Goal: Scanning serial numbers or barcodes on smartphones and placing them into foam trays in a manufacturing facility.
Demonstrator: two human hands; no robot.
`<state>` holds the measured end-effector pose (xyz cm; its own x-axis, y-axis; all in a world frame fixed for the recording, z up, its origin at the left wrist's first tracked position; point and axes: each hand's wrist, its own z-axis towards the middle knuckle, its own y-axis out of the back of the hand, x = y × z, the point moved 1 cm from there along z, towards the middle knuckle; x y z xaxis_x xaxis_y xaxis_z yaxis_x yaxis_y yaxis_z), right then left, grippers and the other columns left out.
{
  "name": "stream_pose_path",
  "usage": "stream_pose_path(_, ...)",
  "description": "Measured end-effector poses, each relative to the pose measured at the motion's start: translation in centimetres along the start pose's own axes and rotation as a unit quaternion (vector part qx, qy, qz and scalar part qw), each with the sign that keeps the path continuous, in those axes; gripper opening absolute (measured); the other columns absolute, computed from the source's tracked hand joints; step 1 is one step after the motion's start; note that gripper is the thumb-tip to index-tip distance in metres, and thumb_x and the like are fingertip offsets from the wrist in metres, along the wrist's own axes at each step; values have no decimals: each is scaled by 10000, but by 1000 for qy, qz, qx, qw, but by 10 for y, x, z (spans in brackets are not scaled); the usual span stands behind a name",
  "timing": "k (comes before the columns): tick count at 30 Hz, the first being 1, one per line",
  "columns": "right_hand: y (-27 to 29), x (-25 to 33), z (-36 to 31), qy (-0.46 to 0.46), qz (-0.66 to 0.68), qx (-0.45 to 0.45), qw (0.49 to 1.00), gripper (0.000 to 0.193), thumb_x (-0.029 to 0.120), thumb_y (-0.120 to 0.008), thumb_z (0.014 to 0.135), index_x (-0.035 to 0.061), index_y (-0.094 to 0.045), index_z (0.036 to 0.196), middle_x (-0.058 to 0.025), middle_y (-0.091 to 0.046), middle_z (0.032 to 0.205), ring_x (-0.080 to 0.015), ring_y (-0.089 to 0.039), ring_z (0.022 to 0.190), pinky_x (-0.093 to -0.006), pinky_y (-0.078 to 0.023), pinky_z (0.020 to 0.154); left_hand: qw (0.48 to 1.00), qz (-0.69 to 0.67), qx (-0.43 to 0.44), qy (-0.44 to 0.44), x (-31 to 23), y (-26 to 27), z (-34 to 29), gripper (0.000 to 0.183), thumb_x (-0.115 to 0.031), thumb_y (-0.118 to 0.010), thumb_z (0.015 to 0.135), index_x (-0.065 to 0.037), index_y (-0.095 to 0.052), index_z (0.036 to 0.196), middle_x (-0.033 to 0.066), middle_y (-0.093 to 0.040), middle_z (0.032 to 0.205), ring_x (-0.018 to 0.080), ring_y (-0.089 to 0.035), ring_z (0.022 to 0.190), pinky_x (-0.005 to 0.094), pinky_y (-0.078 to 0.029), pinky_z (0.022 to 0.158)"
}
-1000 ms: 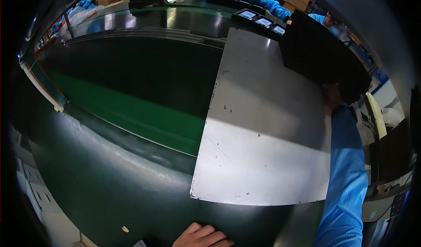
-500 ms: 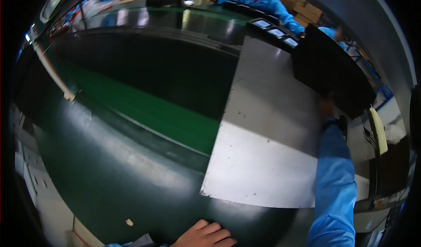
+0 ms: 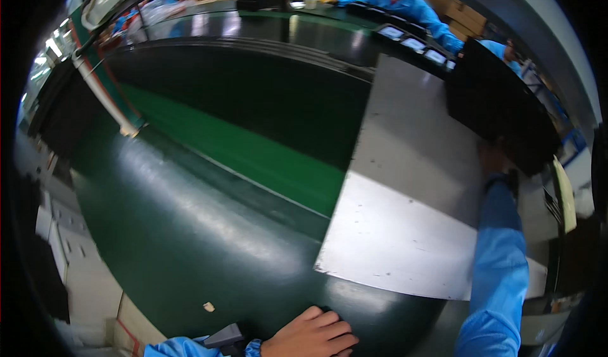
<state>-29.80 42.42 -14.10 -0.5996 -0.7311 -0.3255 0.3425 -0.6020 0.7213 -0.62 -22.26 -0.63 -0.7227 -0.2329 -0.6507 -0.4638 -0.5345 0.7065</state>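
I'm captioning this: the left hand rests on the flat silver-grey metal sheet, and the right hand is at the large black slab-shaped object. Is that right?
Not quite: the head view shows the bare left hand on the smooth dark-green tabletop, apart from the flat silver-grey metal sheet. The right hand is indeed at the large black slab-shaped object.

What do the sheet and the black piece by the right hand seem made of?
The sheet: probably metal, smooth and satin, judging by its silvery sheen and small dark marks. The black piece: matte, possibly plastic or foam; too dark to settle.
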Motion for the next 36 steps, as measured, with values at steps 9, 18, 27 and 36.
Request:
stream_pose_path(9, 146, 11, -19, -55, 268, -33, 961, 359, 367, -577, 926, 56, -691, 1065, -268, -696, 989, -448, -667, 984, -557, -534, 873, 998, 0, -63, -12, 3, -4, -8, 246, -235, -692, 822, -101, -678, 1027, 48, -575, 873, 244, -516, 828, 384, -375, 741)
stream_pose_path(18, 139, 7, -5, -58, 200, -27, 978, 312, 335, -587, 901, 50, -686, 979, -246, -701, 995, -442, -684, 912, -510, -568, 798, 1000, -13, -24, -11, 10, 3, -12, 185, -236, -676, 834, -109, -668, 968, 38, -562, 854, 228, -515, 854, 380, -372, 757)
stream_pose_path(27, 142, 2, -8, -66, 222, 90, 969, 362, 305, -571, 884, 13, -681, 1068, -282, -680, 1068, -440, -657, 1040, -507, -543, 892, 999, -18, -46, -7, 6, -4, -17, 137, -230, -679, 827, -121, -656, 906, 33, -556, 847, 228, -520, 848, 379, -376, 761)
stream_pose_path(36, 129, -12, -9, -98, 192, 1, 976, 301, 230, -597, 859, 36, -673, 1077, -259, -687, 1056, -436, -670, 1007, -503, -557, 863, 999, -19, -35, -13, 8, -3, -14, 137, -235, -674, 827, -119, -650, 897, 35, -558, 853, 232, -518, 852, 385, -381, 776)
